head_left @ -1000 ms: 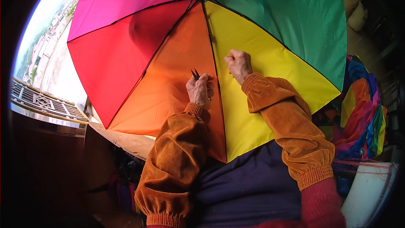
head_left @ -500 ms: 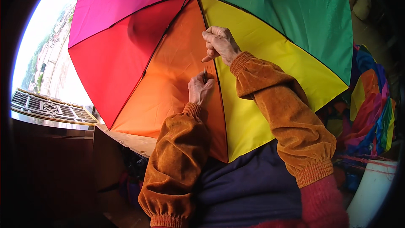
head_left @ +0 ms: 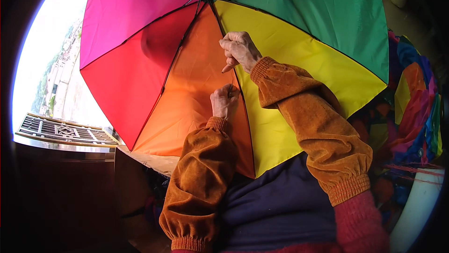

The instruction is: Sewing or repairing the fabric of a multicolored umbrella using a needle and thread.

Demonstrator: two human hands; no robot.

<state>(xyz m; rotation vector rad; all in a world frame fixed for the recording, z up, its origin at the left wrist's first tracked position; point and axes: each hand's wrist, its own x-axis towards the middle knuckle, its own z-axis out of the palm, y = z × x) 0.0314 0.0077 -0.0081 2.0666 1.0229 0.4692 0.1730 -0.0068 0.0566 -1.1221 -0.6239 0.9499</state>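
An opened rainbow umbrella (head_left: 187, 73) spreads its inner side before me, its dark ribs meeting at the hub near the top. My right hand (head_left: 241, 51) is closed in a pinch at the rib (head_left: 243, 98) between the orange and yellow panels; whatever its fingers hold is too fine to make out. Just below, over the orange panel, my left hand (head_left: 224, 101) is closed, back of the hand toward me. A small dark pointed tool (head_left: 230, 92) shows at its fingers, mostly hidden by them. A gap separates the two hands.
Bright folded fabric (head_left: 414, 98) is heaped at the right, with red strands (head_left: 416, 171) above a white curved object (head_left: 418, 206). A metal railing (head_left: 65, 130) stands by the bright opening at left. Brown board (head_left: 149, 160) lies under the umbrella's lower edge.
The view has tilted a little, so the umbrella's hub sits further left. Both hands stay near the same rib. The dark tool's tips at my left hand show less than before.
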